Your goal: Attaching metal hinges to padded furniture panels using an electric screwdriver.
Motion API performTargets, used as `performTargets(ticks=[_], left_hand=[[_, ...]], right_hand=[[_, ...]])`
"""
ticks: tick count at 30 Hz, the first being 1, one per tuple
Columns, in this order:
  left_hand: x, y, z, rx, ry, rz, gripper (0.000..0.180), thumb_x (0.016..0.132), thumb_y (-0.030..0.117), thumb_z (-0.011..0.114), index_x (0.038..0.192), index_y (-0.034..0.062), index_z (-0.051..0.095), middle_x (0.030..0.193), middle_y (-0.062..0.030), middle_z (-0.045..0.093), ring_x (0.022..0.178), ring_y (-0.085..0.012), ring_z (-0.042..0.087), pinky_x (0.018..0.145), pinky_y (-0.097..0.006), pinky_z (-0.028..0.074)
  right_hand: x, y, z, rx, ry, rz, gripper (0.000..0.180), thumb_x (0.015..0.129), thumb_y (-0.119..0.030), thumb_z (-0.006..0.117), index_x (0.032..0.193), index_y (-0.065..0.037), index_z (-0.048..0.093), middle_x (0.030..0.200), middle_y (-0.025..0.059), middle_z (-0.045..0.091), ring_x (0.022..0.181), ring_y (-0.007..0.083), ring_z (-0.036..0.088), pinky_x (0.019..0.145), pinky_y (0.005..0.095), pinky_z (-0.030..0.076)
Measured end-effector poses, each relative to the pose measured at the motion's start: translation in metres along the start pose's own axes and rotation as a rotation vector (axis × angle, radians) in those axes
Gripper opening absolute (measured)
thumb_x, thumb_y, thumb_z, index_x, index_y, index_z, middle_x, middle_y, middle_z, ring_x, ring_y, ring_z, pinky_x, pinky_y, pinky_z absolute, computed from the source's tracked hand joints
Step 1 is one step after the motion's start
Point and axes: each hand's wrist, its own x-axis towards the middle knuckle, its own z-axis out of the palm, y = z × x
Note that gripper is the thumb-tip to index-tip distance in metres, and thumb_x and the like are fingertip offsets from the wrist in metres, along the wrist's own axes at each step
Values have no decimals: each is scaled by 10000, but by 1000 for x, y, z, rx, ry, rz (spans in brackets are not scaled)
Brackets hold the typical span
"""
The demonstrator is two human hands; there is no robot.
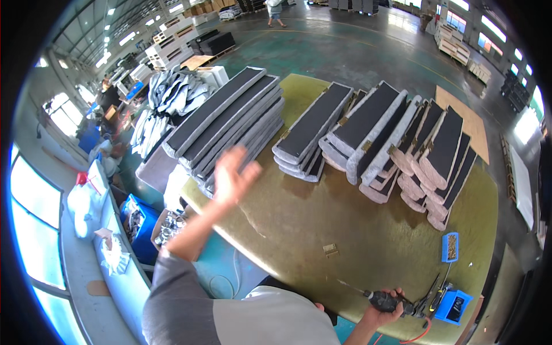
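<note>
Here, line by line:

Left hand: the left hand (233, 174) is raised with fingers spread and loose, grasping nothing; it hovers at the near end of the tall stack of long grey felt-edged panels with black tops (227, 123).

Right hand: the right hand (386, 303) is clenched around a dark handheld power screwdriver (384, 301) at the near edge of the table, its thin bit pointing left across the top.

Panel stack: it lies on the left part of the olive-yellow worktable (305, 230), the panels laid flat one on another and running away from the person.

Handling, as a judgement: each panel looks long, fairly light and somewhat flexible, with a soft padded rim and a stiffer black face; taken by one end it would likely sag, so a hold along the long edge near the middle, or with both hands, seems safer. The felt should give grip, not slip.

Other stacks: a shorter stack of black-topped padded panels (310, 135) sits mid-table, and a leaning row of similar pieces with brass corner fittings (414, 152) fans out to the right.

Small items: a small brass hinge plate (330, 249) lies alone on the table; a blue tray of screws (451, 247) and a blue battery charger box (454, 305) sit near the right hand.
</note>
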Motion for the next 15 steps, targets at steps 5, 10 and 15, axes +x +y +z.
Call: performTargets(ticks=[5, 10, 15], left_hand=[[162, -222, 14, 215, -67, -134, 696, 765, 499, 700, 1309, 99, 528, 1311, -280, 477, 1233, -396, 460, 1029, -439, 381], [211, -312, 41, 176, -359, -368, 838, 760, 734, 533, 1412, 220, 426, 1438, -264, 341, 1321, -396, 367, 1075, -428, 328], [192, -333, 60, 221, -553, -281, 761, 817, 707, 486, 1413, 237, 428, 1464, -152, 376, 1364, -349, 322, 1110, -446, 262]], right_hand=[[-19, 21, -8, -134, 49, -115, 343, 788, -136, 633, 1090, -33, 505, 1083, 94, 566, 903, 190, 581, 838, 350, 501], [-50, 36, 8, -213, 140, -241, 394, 750, -141, 660, 1085, 13, 523, 1092, 92, 589, 875, 174, 577, 835, 333, 496], [-56, 55, 34, -301, 187, -282, 248, 840, -164, 527, 1057, -45, 504, 965, 68, 566, 780, 144, 552, 774, 327, 493]])
